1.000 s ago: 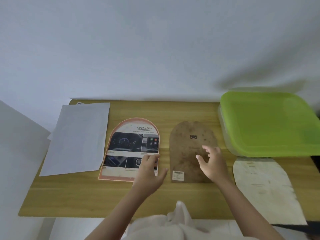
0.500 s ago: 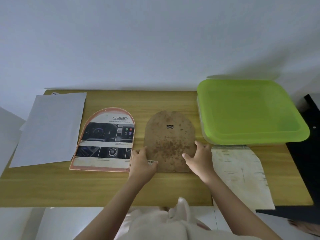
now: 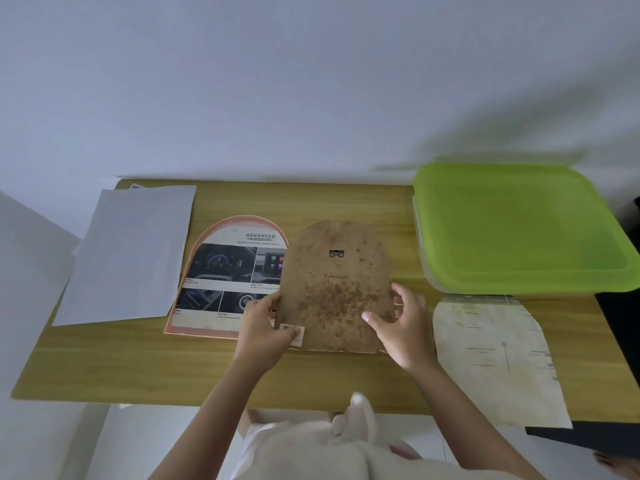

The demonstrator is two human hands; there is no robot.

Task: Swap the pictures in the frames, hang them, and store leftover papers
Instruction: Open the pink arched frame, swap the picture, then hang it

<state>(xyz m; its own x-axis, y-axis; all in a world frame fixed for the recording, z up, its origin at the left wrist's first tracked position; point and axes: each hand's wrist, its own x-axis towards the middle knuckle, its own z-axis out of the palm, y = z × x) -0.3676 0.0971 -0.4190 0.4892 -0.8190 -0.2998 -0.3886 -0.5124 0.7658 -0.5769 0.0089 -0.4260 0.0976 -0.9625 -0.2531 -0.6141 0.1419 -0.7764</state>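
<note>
A person lifts the arched brown backing board (image 3: 336, 289) off the wooden tabletop (image 3: 138, 362), its left edge overlapping the printed picture (image 3: 221, 275) beside it. The left hand (image 3: 263, 327) pinches the board's lower left corner at the barcode label; the right hand (image 3: 401, 323) clasps its right edge, thumb on top. Thin, stiff and light, the board likely handles best by its side edges. Right of the board sit a green-lidded box (image 3: 519, 230) and a worn paper (image 3: 491, 355).
</note>
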